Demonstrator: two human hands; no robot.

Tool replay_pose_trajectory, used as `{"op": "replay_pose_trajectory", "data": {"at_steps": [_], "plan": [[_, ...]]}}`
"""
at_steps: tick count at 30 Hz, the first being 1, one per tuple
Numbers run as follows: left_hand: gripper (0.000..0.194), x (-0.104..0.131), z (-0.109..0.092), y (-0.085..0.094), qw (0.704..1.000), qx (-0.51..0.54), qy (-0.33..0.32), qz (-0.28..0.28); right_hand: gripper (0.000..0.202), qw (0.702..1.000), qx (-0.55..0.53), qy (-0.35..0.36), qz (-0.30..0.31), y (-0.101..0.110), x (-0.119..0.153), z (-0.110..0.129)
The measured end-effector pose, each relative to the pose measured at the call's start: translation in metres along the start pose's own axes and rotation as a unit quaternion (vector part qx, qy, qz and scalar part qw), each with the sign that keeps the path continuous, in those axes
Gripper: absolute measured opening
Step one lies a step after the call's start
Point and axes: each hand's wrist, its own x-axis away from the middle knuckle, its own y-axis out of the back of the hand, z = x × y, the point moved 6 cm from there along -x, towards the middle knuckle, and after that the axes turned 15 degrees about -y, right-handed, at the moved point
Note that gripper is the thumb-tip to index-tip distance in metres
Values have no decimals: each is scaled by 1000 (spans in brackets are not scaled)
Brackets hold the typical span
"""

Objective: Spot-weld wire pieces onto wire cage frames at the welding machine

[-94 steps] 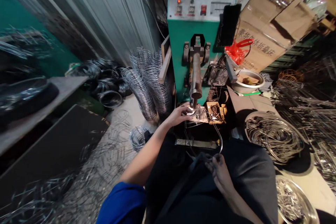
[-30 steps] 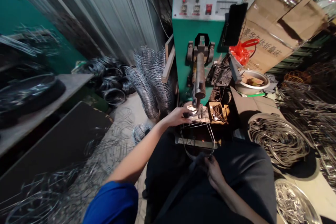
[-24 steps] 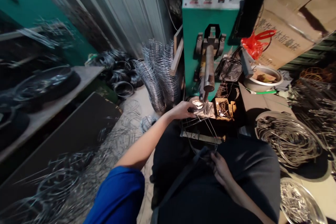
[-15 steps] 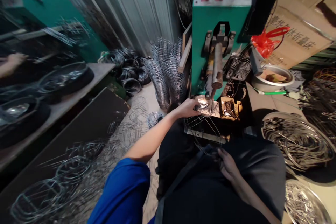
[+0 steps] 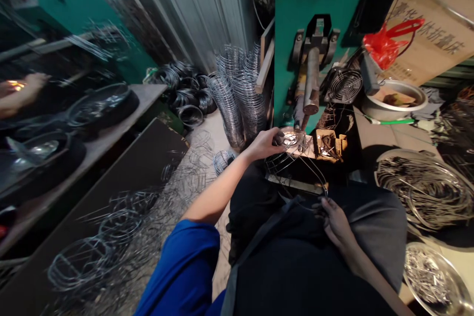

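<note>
My left hand (image 5: 264,144) is closed on the near-left rim of a wire frame (image 5: 314,166), just below the metal electrode rods of a green spot-welding machine (image 5: 285,54). Bent wires run from the frame down toward my lap. At their lower end my right hand (image 5: 337,222) pinches the wires between thumb and fingers. The upper electrode (image 5: 311,98) stands above the frame's far part; whether it touches the wire I cannot tell. Beside the lower electrode, a small yellow box (image 5: 342,145) holds dark metal pieces.
Stacked wire rings (image 5: 242,94) stand left of the machine. Wire baskets (image 5: 79,261) and loose wire lie on the floor. At right are a basin of bent wires (image 5: 429,192), a bowl of small metal parts (image 5: 425,276) and a carton (image 5: 437,24). Another person's hand (image 5: 35,84) shows far left.
My right hand has moved slightly right, swinging the wire ends that way. My left hand stays by the electrodes. The view has tilted down a little, and a glow appears by the other person's hand.
</note>
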Motion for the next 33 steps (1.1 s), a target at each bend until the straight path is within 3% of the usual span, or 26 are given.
{"op": "replay_pose_trajectory", "data": {"at_steps": [9,17,33], "plan": [[48,44,-29,18,979,170,28,-112,41,989,38,139,-13,3,41,25],[50,64,-49,33,972,185,33,-139,38,979,85,187,-17,2,53,31],[49,71,-35,36,962,206,25,-179,35,971,114,209,-24,-6,69,39]]}}
